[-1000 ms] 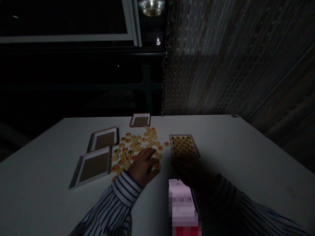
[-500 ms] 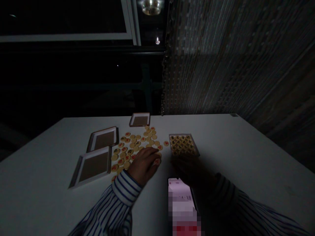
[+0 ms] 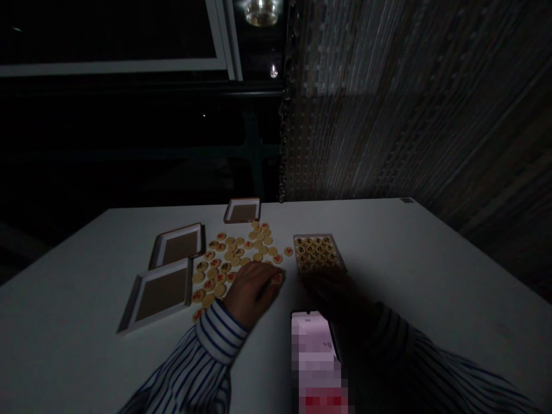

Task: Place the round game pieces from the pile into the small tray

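Note:
My left hand [image 3: 252,293] is at the right edge of a spread of round wooden Chinese chess pieces [image 3: 219,277], its fingers curled. At its fingertips is a piece with a red character [image 3: 276,279], gripped between thumb and fingers. My right hand [image 3: 336,296] lies in deep shadow at the near edge of a shallow box [image 3: 340,253]. Rows of pieces with dark characters [image 3: 318,249] fill that box face up. The right fingers are too dark to make out. One red-marked piece [image 3: 288,251] lies alone just left of the box.
Two shallow trays [image 3: 161,293] [image 3: 177,246] stand left of the loose pieces, and a smaller one [image 3: 242,211] behind them. A lit phone [image 3: 317,351] lies on the white table [image 3: 431,276] between my forearms. A bead curtain [image 3: 345,115] hangs beyond the table.
My left hand has shifted slightly to the right with the red-marked piece at its fingertips. The right hand stays by the box. The whole view has drifted a little.

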Action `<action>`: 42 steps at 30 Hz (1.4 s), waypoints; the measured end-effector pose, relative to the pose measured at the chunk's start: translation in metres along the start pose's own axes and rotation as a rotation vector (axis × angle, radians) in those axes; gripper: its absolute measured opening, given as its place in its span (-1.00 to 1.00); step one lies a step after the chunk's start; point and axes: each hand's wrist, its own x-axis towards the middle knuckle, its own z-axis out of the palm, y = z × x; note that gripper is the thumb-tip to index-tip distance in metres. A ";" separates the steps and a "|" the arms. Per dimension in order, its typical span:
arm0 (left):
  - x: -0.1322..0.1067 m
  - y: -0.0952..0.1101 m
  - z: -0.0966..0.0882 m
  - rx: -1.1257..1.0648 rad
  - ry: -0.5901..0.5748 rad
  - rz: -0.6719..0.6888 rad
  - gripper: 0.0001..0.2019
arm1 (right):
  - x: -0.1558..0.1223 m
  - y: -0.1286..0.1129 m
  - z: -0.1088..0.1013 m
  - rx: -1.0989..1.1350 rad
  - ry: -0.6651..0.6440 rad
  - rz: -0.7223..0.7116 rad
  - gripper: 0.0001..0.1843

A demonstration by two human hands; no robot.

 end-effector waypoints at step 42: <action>0.040 0.032 0.019 -0.608 0.201 -0.473 -0.68 | -0.006 0.026 -0.019 0.014 0.304 0.234 -0.78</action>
